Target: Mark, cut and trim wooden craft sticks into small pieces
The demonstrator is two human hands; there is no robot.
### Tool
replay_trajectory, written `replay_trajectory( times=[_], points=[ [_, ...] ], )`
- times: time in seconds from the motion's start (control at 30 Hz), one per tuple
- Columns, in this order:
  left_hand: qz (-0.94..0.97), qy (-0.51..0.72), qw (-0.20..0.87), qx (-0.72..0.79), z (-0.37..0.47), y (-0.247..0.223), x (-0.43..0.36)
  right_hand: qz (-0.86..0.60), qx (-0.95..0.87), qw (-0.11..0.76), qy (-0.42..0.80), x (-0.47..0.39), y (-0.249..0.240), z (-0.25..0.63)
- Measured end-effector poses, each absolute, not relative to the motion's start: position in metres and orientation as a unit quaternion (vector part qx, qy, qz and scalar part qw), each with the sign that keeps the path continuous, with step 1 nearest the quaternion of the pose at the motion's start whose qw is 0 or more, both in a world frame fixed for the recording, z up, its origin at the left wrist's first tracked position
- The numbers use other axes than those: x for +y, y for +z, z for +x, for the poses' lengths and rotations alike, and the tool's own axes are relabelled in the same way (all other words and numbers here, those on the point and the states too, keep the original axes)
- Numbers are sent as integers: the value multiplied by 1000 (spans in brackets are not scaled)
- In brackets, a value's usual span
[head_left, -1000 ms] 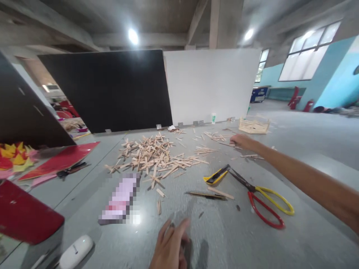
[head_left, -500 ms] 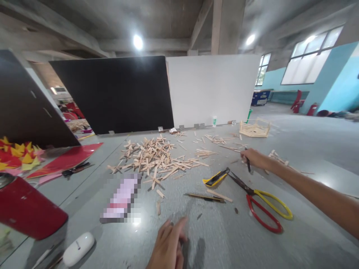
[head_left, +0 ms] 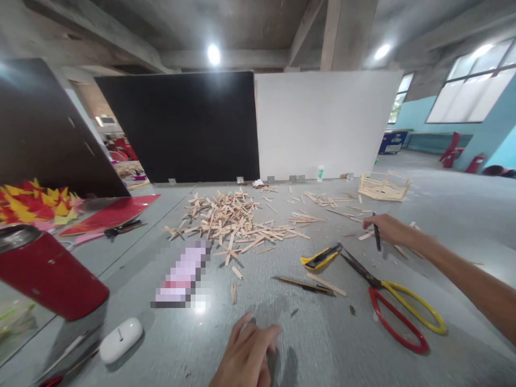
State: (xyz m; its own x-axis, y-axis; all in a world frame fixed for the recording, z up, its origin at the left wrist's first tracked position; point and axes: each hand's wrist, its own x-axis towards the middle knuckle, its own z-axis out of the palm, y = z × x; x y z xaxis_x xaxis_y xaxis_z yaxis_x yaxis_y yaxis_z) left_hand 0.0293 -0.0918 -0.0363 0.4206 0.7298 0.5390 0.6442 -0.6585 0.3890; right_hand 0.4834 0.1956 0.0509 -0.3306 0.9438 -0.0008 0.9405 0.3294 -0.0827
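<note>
My left hand [head_left: 248,352] rests low over the grey table, its fingers bent and apart, with nothing seen in it. My right hand [head_left: 386,228] is stretched out to the right and closed on a slim black pen-like tool [head_left: 377,237] that points down; its exact kind is unclear. Short wooden stick pieces [head_left: 366,235] lie under and around the right hand. Between the hands are a yellow and black box cutter [head_left: 321,257], scissors [head_left: 377,282] with one red and one yellow handle, a thin pointed dark tool [head_left: 305,285] and a loose wooden stick [head_left: 326,284].
A heap of wooden sticks [head_left: 226,217] covers the table's middle. Behind it stand black [head_left: 181,129] and white boards [head_left: 318,123]. A stick frame [head_left: 384,188] sits back right. On the left are a red flask [head_left: 60,279], a white case [head_left: 121,340] and a blurred pinkish item [head_left: 183,274].
The view has swung a little, so most things appear further right. My left fingers have spread slightly. My right hand keeps the black tool near the same sticks.
</note>
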Motion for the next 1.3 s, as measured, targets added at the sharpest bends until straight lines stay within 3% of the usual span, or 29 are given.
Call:
replay_trajectory(
  times=[0.17, 0.53, 0.8, 1.1, 1.3],
  points=[
    [834, 353, 56, 420, 29, -30, -92, -594, -797, -9, 110, 190, 61, 481],
    [842, 352, 42, 407, 30, -32, -88, -481, -796, 231, 284, 114, 115, 374],
    [823, 359, 82, 432, 35, -19, -95, -391, -774, 224, 444, 25, 125, 319],
    [818, 361, 111, 435, 37, -17, -97, -385, -809, 174, 408, 20, 98, 309],
    [814, 373, 94, 436, 34, -19, -96, -519, -743, 244, 345, 62, 49, 312]
  ],
)
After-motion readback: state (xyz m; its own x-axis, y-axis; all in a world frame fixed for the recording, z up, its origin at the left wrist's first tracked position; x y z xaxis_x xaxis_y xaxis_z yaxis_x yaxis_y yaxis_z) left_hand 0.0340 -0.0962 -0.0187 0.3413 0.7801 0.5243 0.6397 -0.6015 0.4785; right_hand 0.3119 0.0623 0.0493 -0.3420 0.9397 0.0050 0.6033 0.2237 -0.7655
